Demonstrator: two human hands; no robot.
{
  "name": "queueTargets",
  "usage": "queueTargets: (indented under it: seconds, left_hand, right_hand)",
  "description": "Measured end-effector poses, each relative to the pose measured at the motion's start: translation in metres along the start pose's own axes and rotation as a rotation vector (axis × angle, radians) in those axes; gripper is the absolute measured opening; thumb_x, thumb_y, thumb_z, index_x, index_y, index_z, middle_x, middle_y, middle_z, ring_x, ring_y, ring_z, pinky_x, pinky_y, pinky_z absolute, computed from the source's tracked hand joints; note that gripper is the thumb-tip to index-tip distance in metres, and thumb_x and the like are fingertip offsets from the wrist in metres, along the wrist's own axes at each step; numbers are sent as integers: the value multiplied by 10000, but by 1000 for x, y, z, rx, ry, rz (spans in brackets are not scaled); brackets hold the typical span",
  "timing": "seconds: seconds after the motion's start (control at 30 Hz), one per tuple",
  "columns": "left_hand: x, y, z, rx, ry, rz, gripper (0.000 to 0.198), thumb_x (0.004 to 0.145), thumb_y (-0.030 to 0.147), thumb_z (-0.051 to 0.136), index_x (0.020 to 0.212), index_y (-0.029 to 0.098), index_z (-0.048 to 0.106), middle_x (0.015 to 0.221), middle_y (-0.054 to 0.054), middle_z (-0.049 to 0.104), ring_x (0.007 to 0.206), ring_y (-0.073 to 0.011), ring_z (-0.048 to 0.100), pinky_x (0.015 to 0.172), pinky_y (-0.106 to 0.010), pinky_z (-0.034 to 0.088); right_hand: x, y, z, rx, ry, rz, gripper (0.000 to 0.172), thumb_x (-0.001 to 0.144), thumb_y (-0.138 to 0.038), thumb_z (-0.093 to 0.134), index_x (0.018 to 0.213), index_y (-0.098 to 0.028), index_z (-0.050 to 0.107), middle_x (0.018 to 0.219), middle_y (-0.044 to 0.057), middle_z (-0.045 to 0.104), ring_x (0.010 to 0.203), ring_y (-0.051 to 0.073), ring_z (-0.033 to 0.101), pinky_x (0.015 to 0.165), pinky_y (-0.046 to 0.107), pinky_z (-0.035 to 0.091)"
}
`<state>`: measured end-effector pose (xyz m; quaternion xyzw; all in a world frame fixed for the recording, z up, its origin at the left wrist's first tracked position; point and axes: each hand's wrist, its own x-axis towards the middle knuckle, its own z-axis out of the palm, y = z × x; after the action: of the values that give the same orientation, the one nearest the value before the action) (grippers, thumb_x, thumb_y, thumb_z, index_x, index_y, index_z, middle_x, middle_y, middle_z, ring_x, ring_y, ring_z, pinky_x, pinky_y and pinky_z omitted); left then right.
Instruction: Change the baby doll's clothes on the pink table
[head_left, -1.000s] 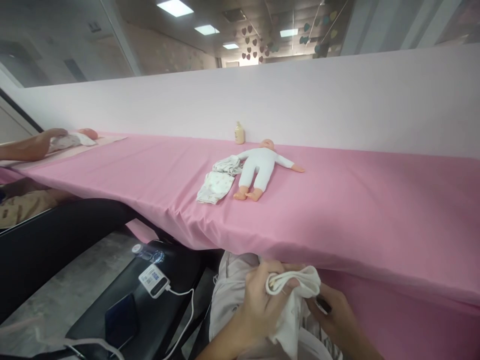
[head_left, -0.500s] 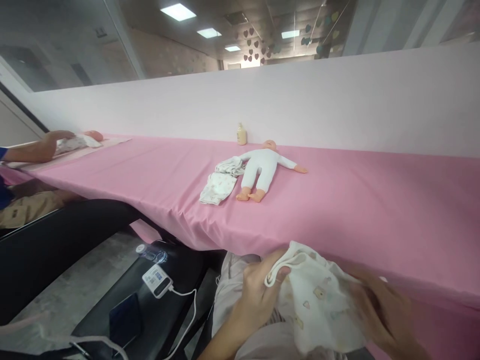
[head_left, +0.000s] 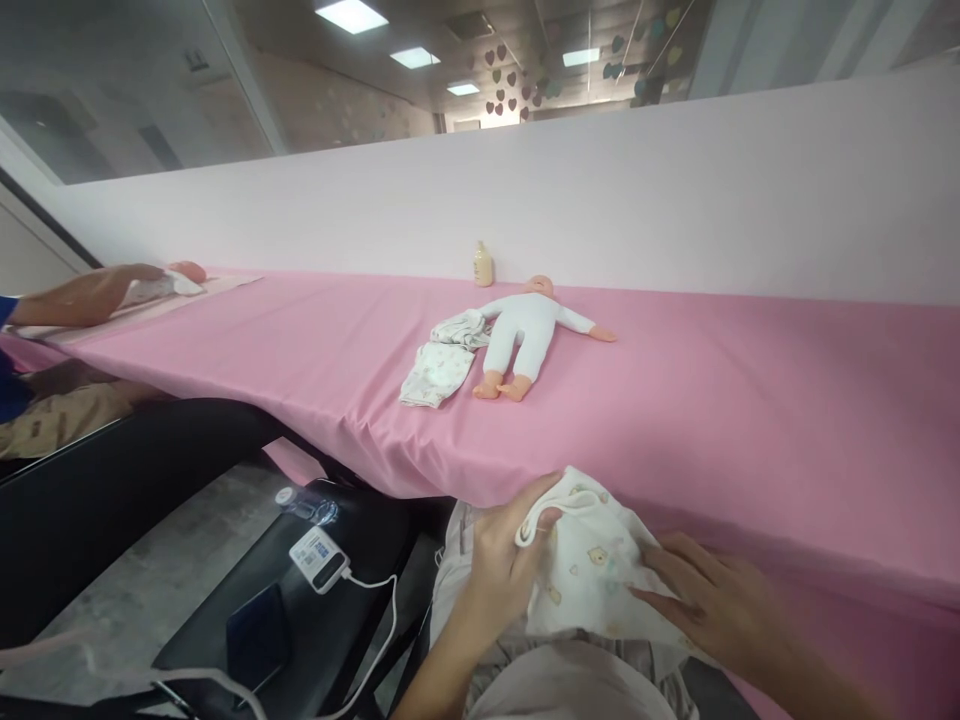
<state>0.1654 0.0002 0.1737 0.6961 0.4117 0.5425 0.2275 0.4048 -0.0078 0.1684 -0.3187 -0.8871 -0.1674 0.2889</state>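
Note:
Over my lap, in front of the table edge, is a white baby garment (head_left: 592,570) printed with small bears and hearts. My left hand (head_left: 504,550) is closed on its upper left edge, thumb on top of the rolled hem. At the garment's right side, my right hand (head_left: 697,595) grips the cloth between thumb and fingers; part of that grip is hidden. A baby doll (head_left: 525,335) in a white suit lies on its back on the table, its arms spread. Touching the doll's side is a folded pile of printed baby clothes (head_left: 442,360).
A pink cloth (head_left: 750,400) covers the long table. By the wall stands a pump bottle (head_left: 482,266). At far left, another person's hand (head_left: 112,292) works at a second doll (head_left: 189,271). A chair (head_left: 367,530) holds a water bottle (head_left: 304,503), a white device (head_left: 319,558) with cable, and a phone (head_left: 257,637).
The garment has moved slightly left and up with my left hand. My right hand has shifted left over the cloth, and its fingers show more clearly.

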Motion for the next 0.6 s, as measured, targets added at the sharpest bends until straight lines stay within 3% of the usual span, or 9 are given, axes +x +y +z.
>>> queueTargets:
  seconds: [0.13,0.33,0.47,0.6]
  left_hand:
    - [1,2,1,15,-16,35,315,928,236,496,1195,146,635,864,-57,719,744,-119,670,744,-198,527]
    - [1,10,2,-6,-12,-16,294,932,253,491,1156,158,655,901,-59,731,805,-132,689,770,-209,540]
    - [0,14,4,-21,-57,7,289,925,231,505,1168,175,652,1065,-63,717,899,-135,694,815,-197,530]
    - [-2,17,4,-35,-66,42,285,918,207,512,1166,182,651,1072,-53,716,920,-134,690,828,-193,523]
  right_hand:
    - [-17,1,17,40,-14,166,320,997,-363,384,806,-178,561,725,8,625,495,85,551,461,227,413]
    - [-39,6,37,103,-28,320,276,971,-396,430,854,-206,592,775,2,672,636,127,652,545,219,501]
    - [-44,-6,63,266,-181,411,168,886,-367,578,920,-228,666,933,32,687,847,178,670,687,259,555]
    - [-39,-23,86,449,-367,432,244,794,-322,674,1020,-241,720,1122,75,667,1056,264,620,892,390,529]
